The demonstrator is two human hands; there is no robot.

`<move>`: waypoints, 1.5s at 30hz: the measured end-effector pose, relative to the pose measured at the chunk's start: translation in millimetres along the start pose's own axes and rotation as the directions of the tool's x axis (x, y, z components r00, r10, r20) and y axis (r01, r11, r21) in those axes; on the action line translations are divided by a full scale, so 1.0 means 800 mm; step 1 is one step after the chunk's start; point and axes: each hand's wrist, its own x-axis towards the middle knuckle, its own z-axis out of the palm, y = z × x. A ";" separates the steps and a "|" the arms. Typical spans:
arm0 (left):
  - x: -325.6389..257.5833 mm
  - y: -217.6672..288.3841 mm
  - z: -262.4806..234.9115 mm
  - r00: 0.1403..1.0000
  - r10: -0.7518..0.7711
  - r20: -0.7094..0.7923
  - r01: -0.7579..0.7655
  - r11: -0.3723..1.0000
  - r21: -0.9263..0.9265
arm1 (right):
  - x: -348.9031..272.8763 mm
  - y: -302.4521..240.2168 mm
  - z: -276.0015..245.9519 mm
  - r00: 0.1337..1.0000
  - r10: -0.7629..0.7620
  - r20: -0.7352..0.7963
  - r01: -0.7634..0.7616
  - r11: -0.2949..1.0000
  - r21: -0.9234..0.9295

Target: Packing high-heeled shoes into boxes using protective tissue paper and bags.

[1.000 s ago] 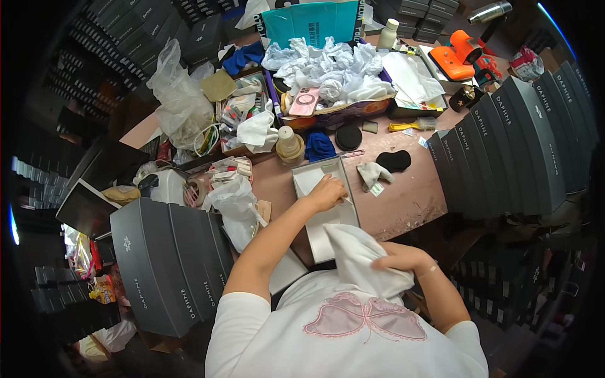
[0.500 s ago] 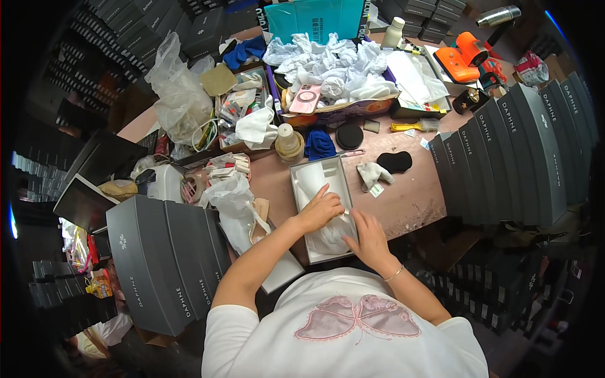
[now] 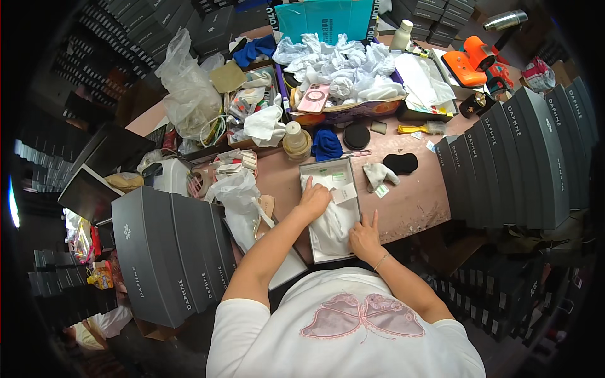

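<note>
The left hand (image 3: 313,200) has slid forward from the near part of the open grey cardboard box (image 3: 353,169), and now presses, fingers curled, on the white tissue wrapping (image 3: 334,223) in its upper half. The right hand (image 3: 364,237), which a second ago held a white bundle at the person's chest, now lies flat on the wrapping at the near end, grip open (grasping nothing). So the bundle sits in the box on the pink surface (image 3: 409,201). What the tissue covers is hidden; the small white cards (image 3: 343,192) are unreadable.
</note>
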 end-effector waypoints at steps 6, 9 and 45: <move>-0.061 -0.021 -0.085 0.870 -0.246 -0.428 -0.116 0.741 -0.662 | -0.009 -0.005 -0.042 1.000 0.017 0.018 -0.017 1.000 -0.006; -0.160 -0.037 -0.082 0.686 -0.630 -0.365 0.191 0.639 -0.745 | -0.007 -0.002 -0.079 0.995 0.023 -0.096 0.001 0.971 0.238; -0.198 -0.199 -0.080 0.514 -0.747 -0.421 0.491 0.659 -0.570 | 0.003 0.006 -0.153 0.863 -0.317 0.393 -0.422 -0.026 0.906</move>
